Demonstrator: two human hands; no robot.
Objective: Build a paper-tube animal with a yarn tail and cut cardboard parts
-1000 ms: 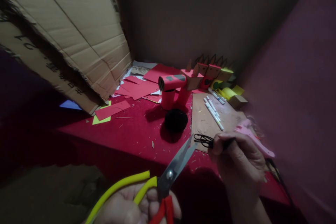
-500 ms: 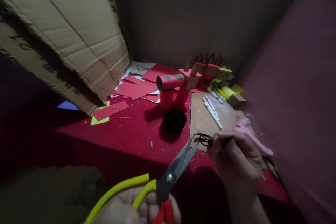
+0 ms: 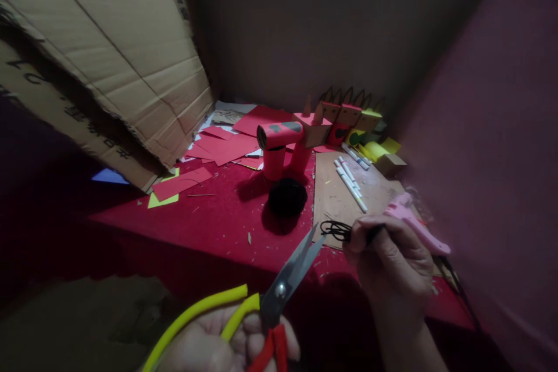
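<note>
Scissors with yellow and red handles rest in my left hand, whose fingers curl around the handles at the bottom of the view. The blades are parted a little and point up and to the right. My right hand pinches a small bundle of black yarn, and its looped ends stick out leftward close to the blade tips. Beyond the tips a ball of black yarn sits on the red cloth. Behind it stands a red paper-tube animal figure with a cardboard box head.
White markers lie on a cardboard sheet. A pink glue gun is beside my right hand. Several similar figures line the back. Red paper covers the back left, near a large cardboard panel. Paper scraps dot the cloth.
Stray yarn ends that stuck up beside the blade tips no longer show. The blade tips now sit slightly apart from the loops. Both hands keep their hold.
</note>
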